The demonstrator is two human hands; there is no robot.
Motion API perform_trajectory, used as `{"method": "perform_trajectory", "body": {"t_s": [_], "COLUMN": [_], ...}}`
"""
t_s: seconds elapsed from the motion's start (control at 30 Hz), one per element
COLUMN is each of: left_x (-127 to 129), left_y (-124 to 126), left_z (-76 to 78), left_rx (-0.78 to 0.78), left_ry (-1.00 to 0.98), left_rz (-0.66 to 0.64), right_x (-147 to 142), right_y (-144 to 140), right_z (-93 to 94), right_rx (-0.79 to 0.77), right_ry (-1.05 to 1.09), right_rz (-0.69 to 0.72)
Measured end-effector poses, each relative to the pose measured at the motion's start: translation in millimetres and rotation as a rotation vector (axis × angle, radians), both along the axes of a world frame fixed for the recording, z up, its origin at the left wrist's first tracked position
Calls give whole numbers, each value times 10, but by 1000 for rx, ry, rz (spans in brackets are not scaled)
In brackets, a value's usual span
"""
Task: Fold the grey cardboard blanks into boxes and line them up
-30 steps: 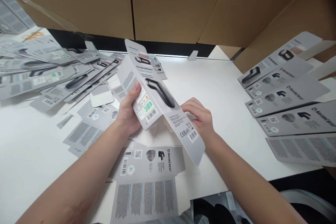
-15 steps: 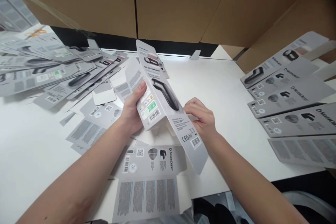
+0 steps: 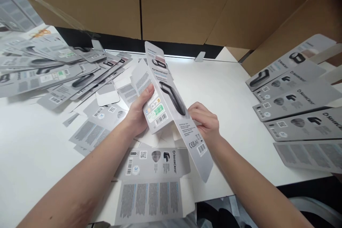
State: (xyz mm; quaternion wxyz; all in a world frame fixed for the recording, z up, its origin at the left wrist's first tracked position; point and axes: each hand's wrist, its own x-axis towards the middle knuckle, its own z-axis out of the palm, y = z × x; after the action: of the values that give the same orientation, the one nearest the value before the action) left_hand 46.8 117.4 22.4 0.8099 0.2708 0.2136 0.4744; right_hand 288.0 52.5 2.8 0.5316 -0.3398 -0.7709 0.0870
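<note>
A grey printed carton [image 3: 175, 96] with a shaver picture is held up over the table, partly folded into box shape, its long end flap hanging down to the right. My left hand [image 3: 139, 112] grips its left side, the thumb pressed on the printed face. My right hand [image 3: 204, 119] is at the carton's right edge with curled fingers; the fingertips are behind the panel, so what they pinch is hidden. Beneath the carton lies a flat unfolded carton blank [image 3: 153, 185] at the table's front edge. More loose blanks [image 3: 97, 124] lie left of my left hand.
Fanned piles of flat cartons [image 3: 53, 67] cover the table's left side. Several partly formed cartons [image 3: 301, 96] stand in a row at the right. Brown cardboard boxes [image 3: 187, 7] wall off the back. Orange bands [image 3: 41, 33] lie far left on the white table [image 3: 229, 96].
The carton and my left hand have shifted slightly right in view, and the carton's lower flap swings a little further down. My right hand stays nearly in place.
</note>
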Motion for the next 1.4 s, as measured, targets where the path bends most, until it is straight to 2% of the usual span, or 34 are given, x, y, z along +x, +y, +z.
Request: {"method": "perform_trajectory", "body": {"t_s": [0.13, 0.53, 0.73, 1.0, 1.2, 1.4], "left_x": [16, 23, 45, 39, 43, 52], "left_y": [7, -4, -39, -60, -56, -69], "left_z": [0, -75, -77, -12, -14, -55], "left_rx": [25, 72, 107, 150, 178, 186], "left_ry": [15, 39, 53, 90, 102, 73], "left_rz": [36, -46, -90, -113, -96, -102], "right_x": [-6, -88, -63, 146, 140, 149], "right_y": [10, -21, -4, 36, 36, 22], "right_z": [-23, 35, -43, -225, -238, -225], "right_rx": [8, 47, 27, -82, -53, -113], "right_ry": [-6, -14, -44, -163, -164, -183], "right_rz": [16, 76, 88, 127, 124, 83]}}
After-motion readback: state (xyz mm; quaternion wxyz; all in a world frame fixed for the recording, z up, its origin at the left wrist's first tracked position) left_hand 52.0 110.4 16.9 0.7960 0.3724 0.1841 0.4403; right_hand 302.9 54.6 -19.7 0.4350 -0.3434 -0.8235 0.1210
